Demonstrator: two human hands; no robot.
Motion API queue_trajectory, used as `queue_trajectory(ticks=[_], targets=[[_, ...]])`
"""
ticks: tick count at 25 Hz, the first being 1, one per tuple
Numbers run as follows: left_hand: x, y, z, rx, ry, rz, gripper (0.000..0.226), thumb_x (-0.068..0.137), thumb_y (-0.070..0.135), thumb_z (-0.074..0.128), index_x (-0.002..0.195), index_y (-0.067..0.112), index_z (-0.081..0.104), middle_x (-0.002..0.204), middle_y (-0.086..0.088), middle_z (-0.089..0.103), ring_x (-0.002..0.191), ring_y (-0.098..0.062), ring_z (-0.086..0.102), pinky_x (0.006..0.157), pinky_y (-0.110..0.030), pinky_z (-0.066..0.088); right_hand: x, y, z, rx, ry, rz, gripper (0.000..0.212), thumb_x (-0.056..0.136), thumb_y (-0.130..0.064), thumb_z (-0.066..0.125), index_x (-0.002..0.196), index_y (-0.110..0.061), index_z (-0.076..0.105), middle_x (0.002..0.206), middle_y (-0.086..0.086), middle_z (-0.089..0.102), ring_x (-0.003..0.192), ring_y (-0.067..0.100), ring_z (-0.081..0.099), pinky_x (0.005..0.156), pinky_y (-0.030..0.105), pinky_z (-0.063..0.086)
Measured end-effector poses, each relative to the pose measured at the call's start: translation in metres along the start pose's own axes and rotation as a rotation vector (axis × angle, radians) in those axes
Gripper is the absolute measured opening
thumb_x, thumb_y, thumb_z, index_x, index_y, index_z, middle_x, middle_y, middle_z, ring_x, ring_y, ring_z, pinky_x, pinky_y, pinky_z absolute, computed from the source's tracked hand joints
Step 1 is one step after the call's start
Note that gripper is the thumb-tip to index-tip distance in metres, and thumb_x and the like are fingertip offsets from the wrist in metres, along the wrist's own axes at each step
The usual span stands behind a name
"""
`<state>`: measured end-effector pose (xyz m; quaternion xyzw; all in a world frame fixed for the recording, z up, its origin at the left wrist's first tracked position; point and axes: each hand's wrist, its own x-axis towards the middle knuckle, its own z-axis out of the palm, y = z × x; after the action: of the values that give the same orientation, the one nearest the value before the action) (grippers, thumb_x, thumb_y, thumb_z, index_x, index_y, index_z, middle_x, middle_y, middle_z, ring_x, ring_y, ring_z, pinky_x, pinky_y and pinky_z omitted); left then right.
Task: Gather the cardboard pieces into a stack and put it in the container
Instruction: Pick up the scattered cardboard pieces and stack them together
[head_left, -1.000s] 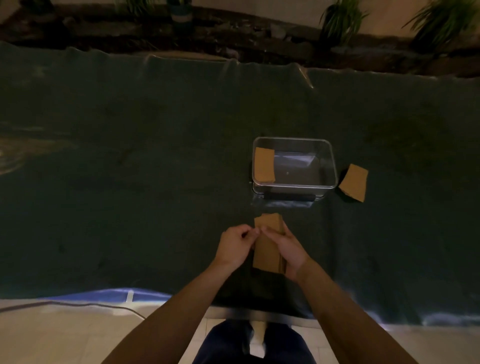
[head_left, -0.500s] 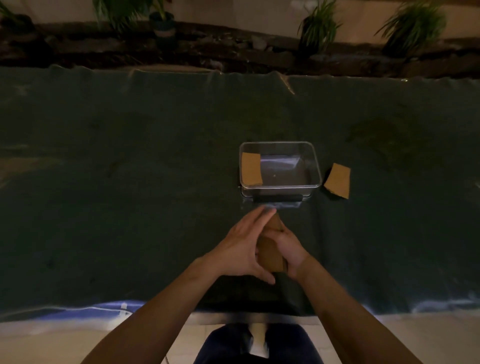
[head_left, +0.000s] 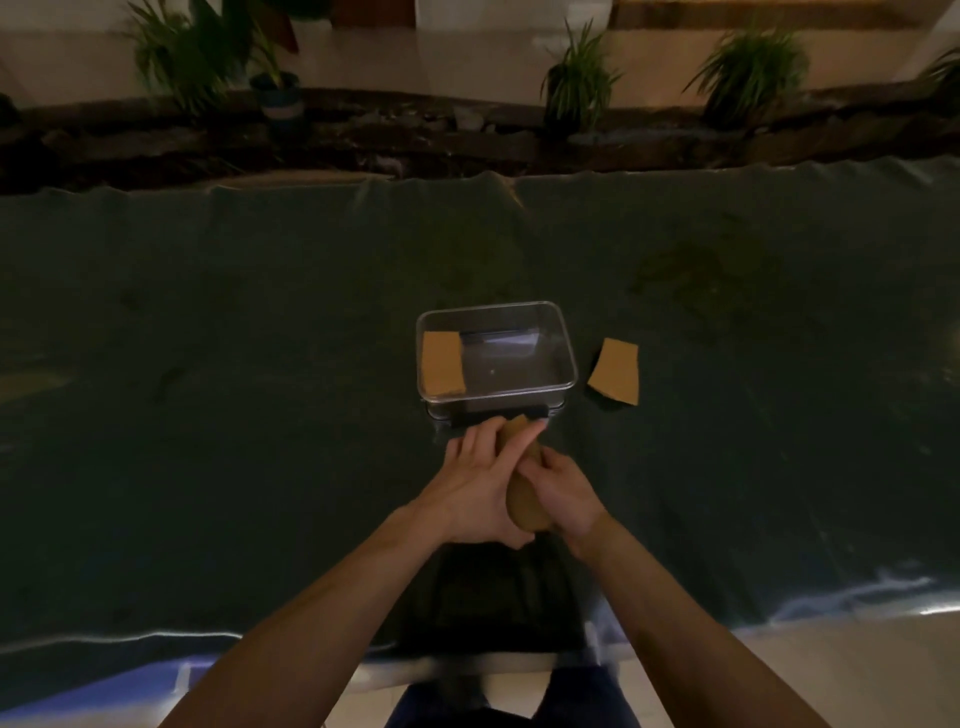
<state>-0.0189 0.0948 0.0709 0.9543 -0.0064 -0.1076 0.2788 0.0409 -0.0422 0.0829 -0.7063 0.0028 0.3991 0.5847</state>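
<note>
Cardboard stack (head_left: 522, 508) clamped by the right hand (head_left: 563, 493), fingers curled round it; left hand (head_left: 474, 487) presses straight fingers against it, near the container (head_left: 572, 359).

No writing, label, brand, number or sign can be read. The cardboard pieces (head_left: 442, 364) and the clear container (head_left: 493, 304) show plain faces in the dim light, and the dark cloth (head_left: 260, 415) under them shows no legible mark.
</note>
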Motion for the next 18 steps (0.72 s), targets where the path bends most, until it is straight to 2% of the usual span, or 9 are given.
queue_trajectory(ticks=[3,5,8,10,12,13,15,16,18], targets=[[0.029,0.024,0.005,0.034,-0.001,-0.022,0.124,0.053,0.063,0.075,0.147,0.055,-0.005,0.150,0.007,0.010,0.139,-0.024,0.014,0.115,-0.045,0.016,0.006,-0.007,-0.027,-0.049,0.066,-0.038,0.011,0.098,-0.024,0.052,0.097,-0.023,0.063,0.095,0.001,0.070,0.087,0.012,0.067,0.069,0.025,0.051],[0.050,0.042,0.008,0.068,0.000,-0.036,0.123,0.052,0.064,0.075,0.147,0.054,-0.001,0.150,0.005,0.011,0.139,-0.025,0.014,0.115,-0.044,0.017,0.010,-0.012,-0.052,-0.074,0.095,-0.049,0.014,0.098,-0.021,0.050,0.101,-0.018,0.063,0.095,0.004,0.070,0.087,0.013,0.067,0.069,0.026,0.051],[0.085,0.073,0.012,0.045,-0.033,-0.048,0.129,0.050,0.069,0.076,0.147,0.057,-0.008,0.157,0.009,0.003,0.145,-0.025,0.007,0.116,-0.046,0.015,0.016,-0.020,-0.097,-0.093,0.092,-0.080,0.021,0.099,-0.018,0.048,0.115,-0.013,0.061,0.099,0.005,0.069,0.089,0.014,0.066,0.071,0.027,0.053],[0.107,0.090,0.013,-0.186,-0.027,-0.106,0.136,0.049,0.069,0.080,0.147,0.058,-0.014,0.160,0.019,-0.006,0.147,-0.017,0.002,0.116,-0.047,0.013,0.022,-0.026,-0.132,-0.058,0.096,-0.084,0.024,0.099,-0.016,0.046,0.118,-0.010,0.059,0.104,0.010,0.068,0.093,0.020,0.066,0.080,0.035,0.056],[0.125,0.111,0.020,-0.668,0.055,-0.255,0.130,0.056,0.074,0.076,0.150,0.054,-0.010,0.163,0.019,-0.005,0.147,-0.015,0.007,0.117,-0.048,0.016,0.030,-0.031,-0.165,0.033,0.082,-0.075,0.024,0.100,-0.019,0.046,0.120,-0.012,0.057,0.111,0.011,0.067,0.100,0.025,0.065,0.091,0.045,0.054],[0.132,0.122,0.026,-0.931,0.114,-0.353,0.121,0.062,0.078,0.069,0.153,0.050,-0.005,0.165,0.014,0.002,0.148,-0.018,0.014,0.118,-0.049,0.019,0.032,-0.033,-0.177,0.067,0.072,-0.061,0.022,0.100,-0.022,0.046,0.119,-0.016,0.056,0.112,0.009,0.065,0.102,0.025,0.063,0.092,0.046,0.053],[0.150,0.146,0.050,-1.295,0.235,-0.581,0.092,0.080,0.075,0.052,0.156,0.039,0.015,0.160,0.001,0.029,0.142,-0.024,0.035,0.117,-0.052,0.028,0.037,-0.033,-0.192,0.092,0.050,-0.036,0.014,0.100,-0.026,0.046,0.113,-0.027,0.052,0.109,0.000,0.062,0.100,0.018,0.061,0.082,0.035,0.053],[0.161,0.159,0.062,-1.370,0.295,-0.694,0.076,0.090,0.067,0.046,0.155,0.034,0.026,0.152,-0.003,0.041,0.134,-0.024,0.044,0.114,-0.051,0.034,0.040,-0.032,-0.197,0.092,0.040,-0.033,0.011,0.100,-0.026,0.046,0.109,-0.030,0.051,0.106,-0.004,0.061,0.098,0.014,0.060,0.076,0.028,0.050],[0.179,0.179,0.072,-1.339,0.356,-0.809,0.048,0.098,0.054,0.041,0.141,0.034,0.044,0.133,-0.002,0.055,0.115,-0.019,0.054,0.104,-0.046,0.043,0.046,-0.028,-0.202,0.111,0.061,-0.020,0.012,0.100,-0.026,0.046,0.108,-0.028,0.055,0.106,-0.002,0.063,0.096,0.012,0.061,0.069,0.023,0.046]])
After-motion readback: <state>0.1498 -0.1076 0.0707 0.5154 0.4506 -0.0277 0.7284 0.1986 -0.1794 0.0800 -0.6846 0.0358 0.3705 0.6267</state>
